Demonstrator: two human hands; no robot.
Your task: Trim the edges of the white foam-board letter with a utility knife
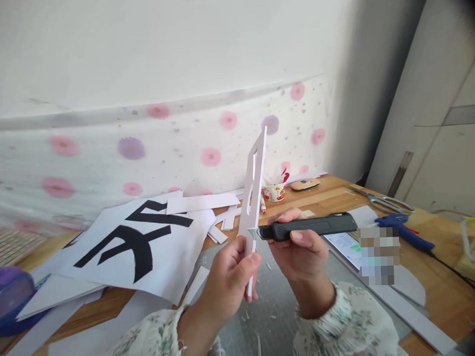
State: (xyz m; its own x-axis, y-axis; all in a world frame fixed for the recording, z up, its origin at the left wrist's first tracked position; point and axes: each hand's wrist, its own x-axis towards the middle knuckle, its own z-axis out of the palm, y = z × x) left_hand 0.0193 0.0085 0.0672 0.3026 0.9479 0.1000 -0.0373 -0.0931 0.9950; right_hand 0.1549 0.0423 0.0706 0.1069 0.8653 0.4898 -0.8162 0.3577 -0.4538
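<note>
My left hand (231, 277) grips a white foam board (245, 224) by its lower end and holds it upright, nearly edge-on to me. Openings are cut through the board's face. In my right hand (302, 253) is a black utility knife (317, 226), lying level with its handle end to the right. Its blade (254, 233) points left and meets the near edge of the board, just above my left fingers. A grey cutting mat (273, 322) with small white shavings lies below both hands.
Left lies a white sheet with black characters (142, 254) among white strips. Behind stand a paper cup (275, 192) and a computer mouse (305, 184). To the right are scissors (382, 200), a blue glue gun (406, 233) and a phone (343, 249).
</note>
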